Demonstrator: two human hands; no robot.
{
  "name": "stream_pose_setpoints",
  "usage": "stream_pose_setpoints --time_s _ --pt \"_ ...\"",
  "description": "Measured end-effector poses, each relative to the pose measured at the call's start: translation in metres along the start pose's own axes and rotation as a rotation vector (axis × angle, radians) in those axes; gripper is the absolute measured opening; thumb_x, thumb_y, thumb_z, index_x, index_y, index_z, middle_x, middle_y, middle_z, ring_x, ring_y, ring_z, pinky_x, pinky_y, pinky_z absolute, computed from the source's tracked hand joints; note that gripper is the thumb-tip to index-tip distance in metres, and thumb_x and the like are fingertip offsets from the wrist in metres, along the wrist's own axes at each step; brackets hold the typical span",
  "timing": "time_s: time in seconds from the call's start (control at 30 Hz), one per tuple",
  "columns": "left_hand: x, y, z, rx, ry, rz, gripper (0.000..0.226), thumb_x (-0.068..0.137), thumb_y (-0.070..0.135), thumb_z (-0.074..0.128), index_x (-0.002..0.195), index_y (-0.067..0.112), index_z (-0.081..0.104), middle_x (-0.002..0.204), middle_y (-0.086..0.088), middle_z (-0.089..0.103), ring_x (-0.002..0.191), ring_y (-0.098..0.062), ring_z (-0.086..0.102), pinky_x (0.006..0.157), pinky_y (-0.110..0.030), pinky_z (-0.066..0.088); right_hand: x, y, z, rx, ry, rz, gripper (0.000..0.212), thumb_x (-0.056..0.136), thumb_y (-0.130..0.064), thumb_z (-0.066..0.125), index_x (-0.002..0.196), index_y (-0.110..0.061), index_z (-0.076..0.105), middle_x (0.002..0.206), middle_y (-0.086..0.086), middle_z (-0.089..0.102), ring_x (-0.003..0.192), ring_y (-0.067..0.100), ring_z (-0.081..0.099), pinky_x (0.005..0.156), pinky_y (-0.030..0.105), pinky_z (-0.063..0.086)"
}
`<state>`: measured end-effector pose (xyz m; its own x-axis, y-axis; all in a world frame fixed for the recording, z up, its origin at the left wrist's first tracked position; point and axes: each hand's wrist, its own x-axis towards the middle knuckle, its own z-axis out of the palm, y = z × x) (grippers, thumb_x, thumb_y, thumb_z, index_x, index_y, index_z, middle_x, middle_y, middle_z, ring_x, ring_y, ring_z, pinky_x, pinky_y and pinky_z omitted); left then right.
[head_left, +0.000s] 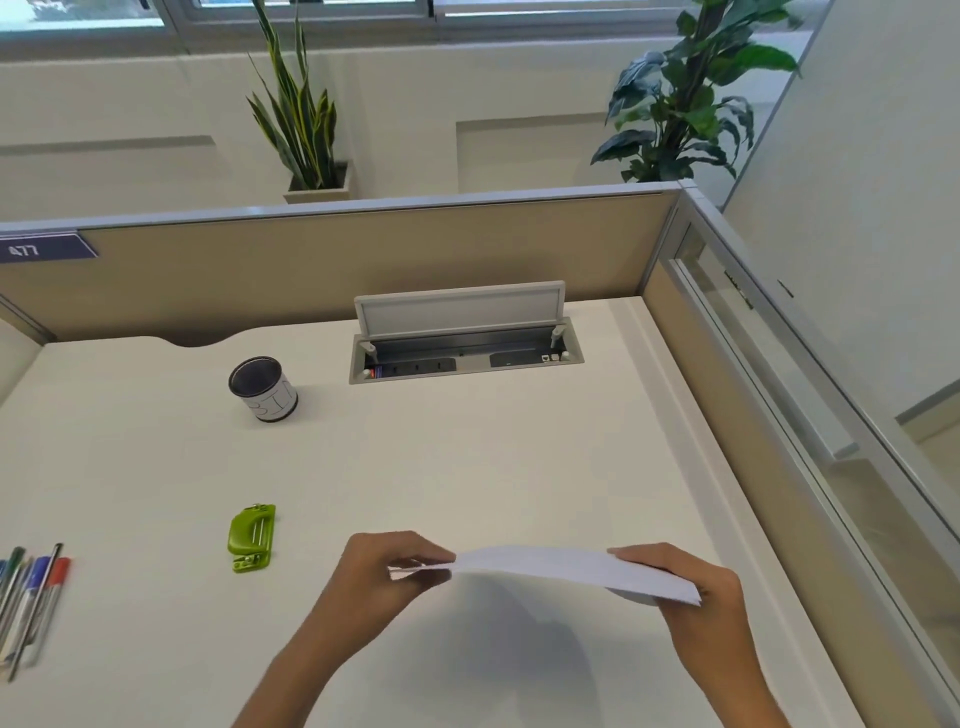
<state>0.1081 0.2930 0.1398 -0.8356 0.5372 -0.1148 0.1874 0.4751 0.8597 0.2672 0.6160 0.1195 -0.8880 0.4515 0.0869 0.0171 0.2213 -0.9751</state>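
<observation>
A thin stack of white paper (550, 567) hangs in the air above the white desk (467, 457), seen almost edge-on and bowed upward in the middle. My left hand (395, 564) pinches its left edge. My right hand (685, 584) grips its right edge with the thumb on top. A shadow of the paper falls on the desk below.
A green hole punch (252, 538) lies left of my hands. Several pens and markers (28, 603) lie at the left edge. A black cup with a white label (262, 388) stands further back. An open cable tray with sockets (462, 348) sits by the beige partition (363, 260).
</observation>
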Motion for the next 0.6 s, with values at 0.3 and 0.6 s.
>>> stream_pose_setpoints --time_s 0.3,0.6 --pt "0.005 0.025 0.031 -0.544 0.318 -0.128 0.009 0.072 0.002 0.088 0.077 0.009 0.084 0.078 -0.01 0.079 0.072 -0.014 0.07 0.065 -0.019 0.052 0.01 0.014 0.015 0.053 0.239 0.294 0.021 0.079 0.002 0.089 0.083 -0.018 0.083 0.085 0.004 0.084 0.078 0.017 0.077 0.077 0.036 0.057" --pt "0.005 0.022 0.032 -0.516 0.4 -0.06 0.019 0.081 0.002 0.089 0.08 0.02 0.082 0.081 -0.005 0.079 0.075 -0.014 0.069 0.066 -0.02 0.051 0.011 0.011 0.023 0.11 0.266 0.251 0.018 0.082 0.001 0.086 0.09 -0.015 0.082 0.086 -0.003 0.084 0.077 0.006 0.076 0.072 0.014 0.06"
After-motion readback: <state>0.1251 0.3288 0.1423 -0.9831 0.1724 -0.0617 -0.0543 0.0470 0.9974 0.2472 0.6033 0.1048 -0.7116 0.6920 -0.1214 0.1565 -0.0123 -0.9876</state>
